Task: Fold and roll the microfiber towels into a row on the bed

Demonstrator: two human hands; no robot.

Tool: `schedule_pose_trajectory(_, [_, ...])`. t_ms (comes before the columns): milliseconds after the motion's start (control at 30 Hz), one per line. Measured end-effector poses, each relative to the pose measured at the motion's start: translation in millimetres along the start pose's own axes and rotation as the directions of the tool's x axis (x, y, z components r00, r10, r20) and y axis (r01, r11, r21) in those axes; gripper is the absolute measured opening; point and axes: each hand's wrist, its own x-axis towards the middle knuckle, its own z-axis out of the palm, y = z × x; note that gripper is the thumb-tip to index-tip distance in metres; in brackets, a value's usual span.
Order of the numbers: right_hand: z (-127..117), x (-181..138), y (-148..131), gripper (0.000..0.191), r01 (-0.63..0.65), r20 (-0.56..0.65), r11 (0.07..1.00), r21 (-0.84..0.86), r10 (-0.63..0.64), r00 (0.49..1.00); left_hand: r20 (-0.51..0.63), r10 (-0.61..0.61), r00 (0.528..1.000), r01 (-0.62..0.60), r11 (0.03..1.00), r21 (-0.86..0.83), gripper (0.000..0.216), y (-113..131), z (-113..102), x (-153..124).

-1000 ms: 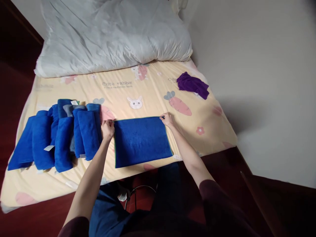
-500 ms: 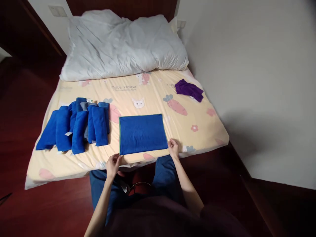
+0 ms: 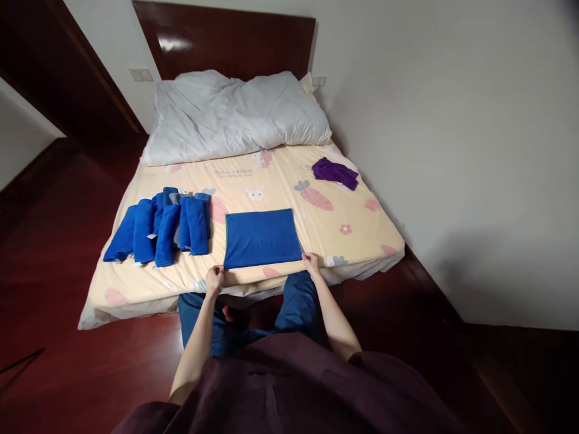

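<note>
While you stand at the foot of the bed (image 3: 362, 241), your left hand (image 3: 214, 279) sits at the near left corner of the blue towel (image 3: 262, 237), fingers curled and pinching that corner. Your right hand (image 3: 311, 263) is at the near right corner, its grip closed on the edge in the same way, as far as the small view lets you judge. The towel lies flat as a neat rectangle on the yellow sheet (image 3: 280, 187), close to the near edge of the mattress and roughly centred in front of you, with a thin green border showing along its left side.

Just to the left of it, not quite touching, lies a row of rolled blue towels (image 3: 160, 224), side by side and overlapping, with a greyer cloth tucked among them at the far end. White tags show at the near ends of some rolls.

Well apart, near the wall side of the bed, a crumpled purple cloth (image 3: 335, 172) rests on the sheet beside a printed carrot. A rumpled white duvet (image 3: 235, 114) is heaped across the head of the bed, against the dark wooden headboard (image 3: 226, 45). Your blue trousers (image 3: 294, 307) and dark maroon top fill the bottom of the view, above a red-brown wooden floor (image 3: 67, 355).
</note>
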Motion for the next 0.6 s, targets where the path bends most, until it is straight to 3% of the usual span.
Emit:
schedule_pose_trajectory(300, [-16, -11, -10, 0.014, 0.022, 0.015, 0.991, -0.132, -0.02, 1.0, -0.029, 0.062, 0.998, -0.06, 0.996, 0.073, 0.029, -10, -2, -4])
schedule_pose_trajectory(600, [-20, -13, -10, 0.016, 0.06, 0.076, 0.981, -0.184, -0.047, 0.996, 0.056, 0.08, 0.995, -0.087, 0.985, 0.151, 0.03, -13, -2, 9])
